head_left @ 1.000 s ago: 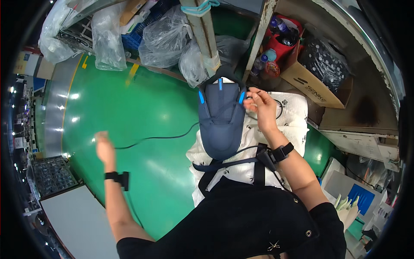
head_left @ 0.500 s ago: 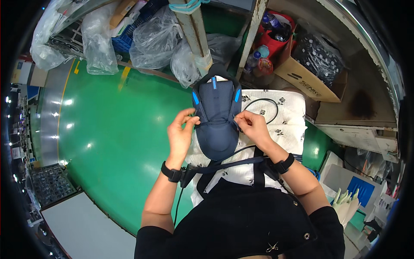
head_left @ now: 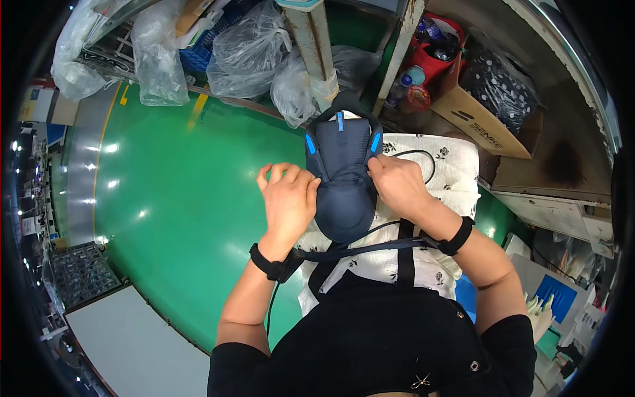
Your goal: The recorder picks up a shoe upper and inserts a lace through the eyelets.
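A dark navy shoe (head_left: 344, 215) with bright blue accents sits before me, its rounded toe toward my body and its heel opening away. At the shoe's left side, my left hand (head_left: 289, 204) has curled fingers, with thumb and index fingertip close together against the upper. My right hand (head_left: 400, 186) pinches at the opposite edge, level with the lower end of the tongue. Whatever is between the fingertips of either hand is too small or hidden to make out. Beneath the shoe lies a white cloth (head_left: 456, 172) with dark flower prints.
Black straps and a cable (head_left: 377, 246) run between my wristbands. Plastic bags (head_left: 248, 56) hang at the far left by a rusty post (head_left: 309, 40). An open cardboard box (head_left: 479, 119) and a red bag (head_left: 433, 56) stand far right. A pale tabletop (head_left: 135, 347) is near left.
The view has shifted slightly, moving the shoe a little right in the picture. My left hand has turned, its back now more visible; my right fingers press closer to the shoe's edge.
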`<state>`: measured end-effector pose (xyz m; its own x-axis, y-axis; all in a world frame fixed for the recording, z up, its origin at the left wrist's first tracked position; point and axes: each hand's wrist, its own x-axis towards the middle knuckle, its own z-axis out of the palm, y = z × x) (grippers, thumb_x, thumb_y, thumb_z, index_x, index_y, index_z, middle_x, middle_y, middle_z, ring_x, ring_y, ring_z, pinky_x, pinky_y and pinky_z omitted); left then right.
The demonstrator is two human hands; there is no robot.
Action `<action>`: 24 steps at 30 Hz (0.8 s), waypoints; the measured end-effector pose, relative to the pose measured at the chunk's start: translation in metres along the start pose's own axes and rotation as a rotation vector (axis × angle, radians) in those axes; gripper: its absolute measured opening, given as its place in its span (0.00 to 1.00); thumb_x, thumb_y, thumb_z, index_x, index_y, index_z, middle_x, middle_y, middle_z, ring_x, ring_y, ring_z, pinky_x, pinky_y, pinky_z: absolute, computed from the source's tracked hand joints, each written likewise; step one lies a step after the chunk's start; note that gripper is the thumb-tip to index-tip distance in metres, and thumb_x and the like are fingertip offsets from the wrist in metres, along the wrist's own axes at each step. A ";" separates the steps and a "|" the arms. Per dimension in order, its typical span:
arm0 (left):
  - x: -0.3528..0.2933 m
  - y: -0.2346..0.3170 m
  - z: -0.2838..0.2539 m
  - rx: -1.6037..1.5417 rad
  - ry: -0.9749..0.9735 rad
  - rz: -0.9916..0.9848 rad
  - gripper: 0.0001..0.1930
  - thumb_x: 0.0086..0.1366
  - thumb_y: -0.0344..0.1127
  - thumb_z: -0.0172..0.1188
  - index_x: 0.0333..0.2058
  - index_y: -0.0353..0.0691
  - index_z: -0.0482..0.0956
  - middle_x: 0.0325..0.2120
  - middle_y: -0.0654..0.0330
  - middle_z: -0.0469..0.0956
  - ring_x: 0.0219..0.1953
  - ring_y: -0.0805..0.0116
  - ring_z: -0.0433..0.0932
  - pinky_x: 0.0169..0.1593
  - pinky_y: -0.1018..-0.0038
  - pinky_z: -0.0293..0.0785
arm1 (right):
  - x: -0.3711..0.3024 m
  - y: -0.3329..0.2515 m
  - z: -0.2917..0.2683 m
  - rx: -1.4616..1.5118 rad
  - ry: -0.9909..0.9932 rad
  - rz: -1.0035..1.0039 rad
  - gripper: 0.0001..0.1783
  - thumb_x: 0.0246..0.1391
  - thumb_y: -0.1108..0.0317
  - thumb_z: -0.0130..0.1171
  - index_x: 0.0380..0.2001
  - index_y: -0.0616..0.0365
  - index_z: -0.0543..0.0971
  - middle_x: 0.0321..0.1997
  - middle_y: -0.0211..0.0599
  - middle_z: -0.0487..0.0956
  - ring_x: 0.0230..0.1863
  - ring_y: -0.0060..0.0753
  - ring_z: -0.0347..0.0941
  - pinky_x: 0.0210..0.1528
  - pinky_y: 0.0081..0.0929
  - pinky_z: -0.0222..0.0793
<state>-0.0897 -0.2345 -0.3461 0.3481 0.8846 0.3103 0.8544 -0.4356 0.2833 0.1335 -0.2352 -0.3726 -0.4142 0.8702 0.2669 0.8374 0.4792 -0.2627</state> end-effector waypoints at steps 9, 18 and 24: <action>0.019 -0.031 0.021 -0.669 -0.469 -0.495 0.07 0.54 0.36 0.61 0.21 0.41 0.77 0.21 0.60 0.74 0.36 0.61 0.72 0.46 0.61 0.62 | 0.013 0.023 -0.020 0.000 -0.132 -0.280 0.08 0.39 0.68 0.58 0.27 0.53 0.71 0.31 0.30 0.71 0.30 0.30 0.73 0.25 0.26 0.70; 0.022 -0.004 0.009 0.041 -0.186 0.108 0.09 0.49 0.37 0.66 0.25 0.42 0.76 0.33 0.61 0.75 0.41 0.60 0.71 0.46 0.62 0.63 | 0.039 0.042 -0.034 0.103 -0.145 -0.478 0.14 0.31 0.63 0.67 0.26 0.53 0.76 0.35 0.27 0.70 0.43 0.31 0.65 0.45 0.33 0.62; 0.059 -0.025 -0.010 -0.093 -0.243 0.598 0.10 0.47 0.35 0.67 0.28 0.43 0.77 0.42 0.63 0.72 0.51 0.61 0.68 0.50 0.64 0.64 | 0.044 0.043 -0.020 0.038 -0.200 -0.557 0.08 0.34 0.62 0.64 0.18 0.51 0.77 0.28 0.23 0.69 0.37 0.29 0.63 0.40 0.29 0.54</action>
<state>-0.0940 -0.1730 -0.3256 0.8400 0.4926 0.2275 0.4527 -0.8674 0.2065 0.1580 -0.1785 -0.3539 -0.8501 0.4890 0.1954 0.4625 0.8708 -0.1670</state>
